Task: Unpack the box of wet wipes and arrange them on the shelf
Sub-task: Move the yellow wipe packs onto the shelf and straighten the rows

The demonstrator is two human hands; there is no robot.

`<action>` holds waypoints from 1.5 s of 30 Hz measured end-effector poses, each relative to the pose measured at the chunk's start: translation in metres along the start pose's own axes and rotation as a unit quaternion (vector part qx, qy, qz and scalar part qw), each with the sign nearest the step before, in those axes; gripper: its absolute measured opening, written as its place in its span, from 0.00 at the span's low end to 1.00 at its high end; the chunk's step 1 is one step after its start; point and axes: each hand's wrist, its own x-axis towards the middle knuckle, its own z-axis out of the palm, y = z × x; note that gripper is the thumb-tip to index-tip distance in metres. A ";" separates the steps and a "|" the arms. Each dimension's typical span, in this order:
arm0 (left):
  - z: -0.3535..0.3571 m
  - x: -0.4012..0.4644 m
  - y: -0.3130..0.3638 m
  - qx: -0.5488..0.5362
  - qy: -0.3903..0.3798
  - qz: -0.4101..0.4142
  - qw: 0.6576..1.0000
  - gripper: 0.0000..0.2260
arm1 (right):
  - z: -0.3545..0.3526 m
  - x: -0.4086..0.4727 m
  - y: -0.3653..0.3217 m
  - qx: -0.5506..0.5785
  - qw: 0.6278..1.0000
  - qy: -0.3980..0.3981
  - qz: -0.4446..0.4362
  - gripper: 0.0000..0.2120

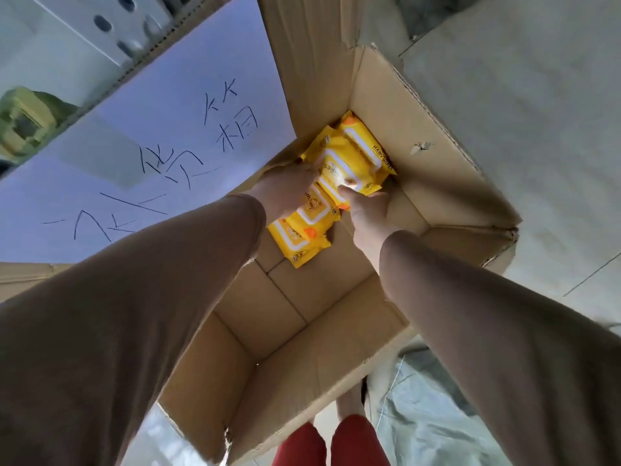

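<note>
An open cardboard box (433, 136) stands on the floor below me. In its far corner lie several yellow packs of wet wipes (361, 153), with more yellow packs (299, 240) lower down on the bare box bottom. Both my arms in brown sleeves reach into the box. My left hand (285, 190) presses on the left side of the upper packs. My right hand (368, 210) grips their near edge, thumb on top. Together the hands clasp a small stack of packs.
A white sheet with handwritten black characters (188, 156) covers the box's left flap. A pale metal shelf (84, 31) with a green item (23, 122) is at the upper left. Plastic sheeting (433, 415) lies on the tiled floor at the lower right.
</note>
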 end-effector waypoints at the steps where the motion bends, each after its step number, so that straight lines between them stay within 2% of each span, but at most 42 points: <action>1: 0.003 0.001 -0.002 0.002 -0.002 0.001 1.000 0.31 | 0.002 0.003 0.001 0.008 1.000 0.002 -0.006 0.36; 3: 0.003 0.000 -0.005 0.022 -0.009 0.016 1.000 0.33 | 0.006 0.007 0.002 0.019 1.000 0.002 -0.009 0.39; 5: 0.003 -0.005 -0.007 0.055 -0.042 0.021 0.997 0.37 | 0.010 0.007 0.002 0.036 0.999 -0.018 -0.023 0.34; 8: 0.012 -0.014 -0.011 0.041 -0.098 -0.016 0.994 0.38 | 0.013 0.000 0.005 0.041 0.998 -0.038 -0.042 0.33; 10: 0.023 -0.028 -0.014 0.050 -0.105 -0.037 0.992 0.36 | 0.011 -0.007 0.008 0.035 0.996 -0.041 -0.073 0.33; 13: 0.031 -0.062 -0.011 0.051 -0.057 -0.066 0.995 0.30 | -0.006 -0.033 0.008 0.022 0.994 -0.050 -0.099 0.25; 15: 0.030 -0.094 -0.006 -0.033 -0.026 -0.102 0.994 0.24 | -0.023 -0.066 0.004 -0.021 0.991 -0.063 -0.118 0.19; 18: 0.016 -0.155 0.004 -0.211 0.001 -0.154 0.965 0.19 | -0.050 -0.122 -0.003 -0.089 0.980 -0.086 -0.153 0.17; 24: -0.058 -0.317 0.013 -0.326 0.068 -0.167 0.928 0.18 | -0.089 -0.281 -0.045 -0.159 0.943 -0.176 -0.234 0.15; 25: -0.072 -0.345 0.010 -0.334 0.082 -0.169 0.924 0.18 | -0.090 -0.309 -0.053 -0.166 0.938 -0.184 -0.244 0.15; 27: -0.102 -0.402 0.003 -0.345 0.110 -0.175 0.916 0.19 | -0.089 -0.366 -0.070 -0.183 0.922 -0.200 -0.275 0.25; 28: -0.116 -0.431 -0.002 -0.349 0.124 -0.178 0.912 0.19 | -0.087 -0.396 -0.077 -0.191 0.911 -0.214 -0.296 0.27; 32: -0.157 -0.544 -0.034 -0.373 0.170 -0.183 0.894 0.23 | -0.071 -0.502 -0.098 -0.207 0.870 -0.259 -0.366 0.15; 34: -0.173 -0.599 -0.052 -0.383 0.204 -0.172 0.884 0.22 | -0.059 -0.547 -0.100 -0.210 0.850 -0.283 -0.392 0.16; 38: -0.200 -0.689 -0.093 -0.379 0.272 -0.136 0.874 0.14 | -0.028 -0.622 -0.097 -0.216 0.827 -0.309 -0.416 0.15; 45: -0.223 -0.777 -0.189 -0.321 0.329 -0.156 0.874 0.15 | 0.060 -0.704 -0.108 -0.241 0.785 -0.331 -0.464 0.15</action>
